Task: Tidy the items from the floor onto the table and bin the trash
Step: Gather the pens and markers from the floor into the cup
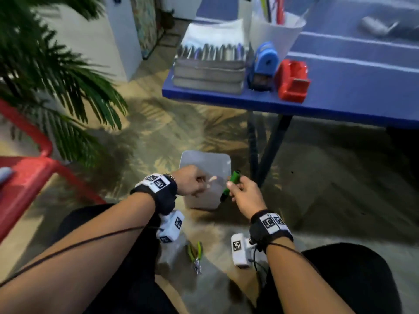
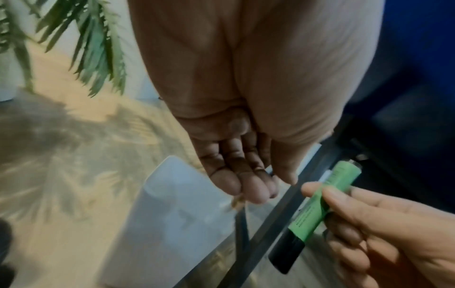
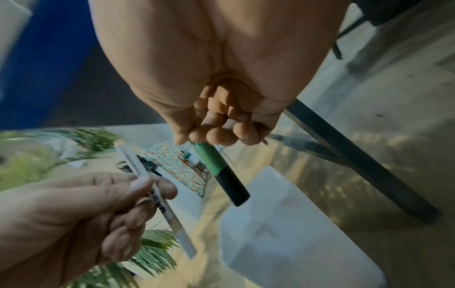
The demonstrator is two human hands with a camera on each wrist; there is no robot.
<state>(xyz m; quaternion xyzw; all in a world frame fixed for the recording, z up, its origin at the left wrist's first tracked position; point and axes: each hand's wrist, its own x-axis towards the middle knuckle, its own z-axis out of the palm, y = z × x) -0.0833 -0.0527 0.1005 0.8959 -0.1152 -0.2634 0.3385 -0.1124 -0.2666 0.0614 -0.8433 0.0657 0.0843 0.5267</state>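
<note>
My right hand [image 1: 234,189] grips a green highlighter [image 1: 229,185] with a black cap, seen close in the right wrist view as the highlighter [image 3: 214,163] sticking out below the curled fingers [image 3: 221,134]. My left hand [image 1: 200,183] pinches a thin white marker [image 1: 212,179]; the right wrist view shows that marker [image 3: 160,198] between thumb and fingers. Both hands hover just above a grey bin [image 1: 204,159] on the floor, a little apart from each other. Green-handled pliers [image 1: 195,252] lie on the floor between my knees.
The blue table [image 1: 340,91] stands to the far right with a pencil tin [image 1: 208,71], a blue sharpener [image 1: 264,64], a red tape dispenser [image 1: 292,81] and a white cup [image 1: 276,30]. A palm plant [image 1: 56,71] and a red frame [image 1: 29,168] are at left.
</note>
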